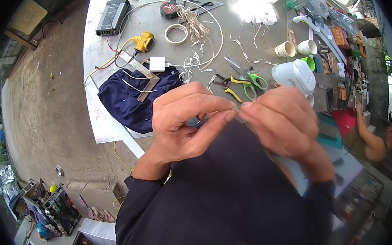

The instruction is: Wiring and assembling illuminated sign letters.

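My left hand (182,121) and my right hand (282,122) meet above the table's near edge, in front of my dark shirt. Thumb and forefinger of each are pinched together, tip to tip with the other hand. Between them shows a short bit of thin wire (238,108), mostly hidden by the fingers. Just beyond the hands lie yellow-and-black wire strippers (234,81) and green-handled scissors (256,79) with their blades apart. A string of small white light modules (192,60) trails over the tabletop behind my left hand.
Dark blue cloth (119,105) lies left of my hands, with a white adapter (157,64) behind it. A power supply (112,18), yellow plug (143,41) and tape measure (169,10) sit farther back. A white tub (294,76) stands right. Another person (377,143) is at far right.
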Demonstrator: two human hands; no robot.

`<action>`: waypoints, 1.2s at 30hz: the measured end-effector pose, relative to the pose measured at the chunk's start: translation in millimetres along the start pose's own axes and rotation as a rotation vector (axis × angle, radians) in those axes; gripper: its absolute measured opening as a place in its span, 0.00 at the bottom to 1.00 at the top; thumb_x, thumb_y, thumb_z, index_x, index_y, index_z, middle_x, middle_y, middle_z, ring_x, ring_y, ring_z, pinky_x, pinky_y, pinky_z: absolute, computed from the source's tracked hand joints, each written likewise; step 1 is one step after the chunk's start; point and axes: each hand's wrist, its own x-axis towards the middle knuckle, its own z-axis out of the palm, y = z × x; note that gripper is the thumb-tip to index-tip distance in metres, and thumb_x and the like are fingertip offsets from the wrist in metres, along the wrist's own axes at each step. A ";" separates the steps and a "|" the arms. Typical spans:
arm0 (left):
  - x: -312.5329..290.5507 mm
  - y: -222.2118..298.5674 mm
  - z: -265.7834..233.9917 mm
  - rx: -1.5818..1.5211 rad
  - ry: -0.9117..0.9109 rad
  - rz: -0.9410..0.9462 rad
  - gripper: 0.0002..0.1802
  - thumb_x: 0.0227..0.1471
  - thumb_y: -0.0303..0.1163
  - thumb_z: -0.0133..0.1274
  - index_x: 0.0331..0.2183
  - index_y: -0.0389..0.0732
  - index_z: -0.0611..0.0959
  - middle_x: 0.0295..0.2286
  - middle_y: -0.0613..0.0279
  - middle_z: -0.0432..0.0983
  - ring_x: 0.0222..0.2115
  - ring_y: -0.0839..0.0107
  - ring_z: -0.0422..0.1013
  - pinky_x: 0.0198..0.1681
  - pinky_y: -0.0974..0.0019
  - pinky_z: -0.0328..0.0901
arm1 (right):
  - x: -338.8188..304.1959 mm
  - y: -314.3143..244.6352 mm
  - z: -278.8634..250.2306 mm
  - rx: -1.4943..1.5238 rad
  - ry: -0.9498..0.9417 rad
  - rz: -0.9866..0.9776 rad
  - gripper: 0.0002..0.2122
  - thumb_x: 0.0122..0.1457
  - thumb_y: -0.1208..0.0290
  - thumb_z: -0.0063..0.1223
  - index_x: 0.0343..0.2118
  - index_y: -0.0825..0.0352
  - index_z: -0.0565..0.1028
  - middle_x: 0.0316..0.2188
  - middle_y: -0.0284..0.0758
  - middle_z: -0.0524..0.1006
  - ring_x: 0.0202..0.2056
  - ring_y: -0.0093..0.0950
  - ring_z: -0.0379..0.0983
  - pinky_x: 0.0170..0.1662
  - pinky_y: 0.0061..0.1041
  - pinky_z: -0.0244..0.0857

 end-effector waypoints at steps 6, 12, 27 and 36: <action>0.0 -15.3 5.0 0.342 0.098 0.372 0.12 0.36 0.18 0.65 0.30 0.37 0.86 0.19 0.63 0.74 0.16 0.70 0.66 0.19 0.70 0.58 | 8.6 1.4 -17.3 1.306 -0.330 1.425 0.05 0.56 0.76 0.64 0.31 0.69 0.79 0.23 0.31 0.78 0.26 0.19 0.74 0.32 0.18 0.67; -2.4 -9.7 6.2 0.012 0.092 0.047 0.08 0.40 0.19 0.65 0.28 0.36 0.86 0.19 0.65 0.75 0.17 0.77 0.65 0.20 0.70 0.56 | -5.7 -5.6 -17.9 0.599 -0.289 0.749 0.12 0.50 0.77 0.68 0.37 0.68 0.78 0.29 0.32 0.77 0.29 0.20 0.74 0.33 0.20 0.68; -6.3 -7.5 12.0 -0.037 0.076 0.005 0.06 0.41 0.19 0.65 0.28 0.36 0.86 0.19 0.65 0.74 0.16 0.77 0.64 0.20 0.73 0.56 | 0.2 -2.7 -3.2 -0.017 -0.035 0.014 0.05 0.50 0.75 0.65 0.30 0.68 0.80 0.26 0.30 0.76 0.29 0.23 0.73 0.32 0.23 0.67; -7.2 -12.2 13.9 0.161 0.131 0.210 0.11 0.38 0.18 0.65 0.29 0.37 0.86 0.19 0.63 0.75 0.16 0.72 0.65 0.19 0.71 0.57 | -2.1 -8.2 -16.4 1.266 -0.354 1.359 0.08 0.60 0.71 0.61 0.38 0.68 0.76 0.29 0.27 0.76 0.28 0.16 0.70 0.29 0.17 0.62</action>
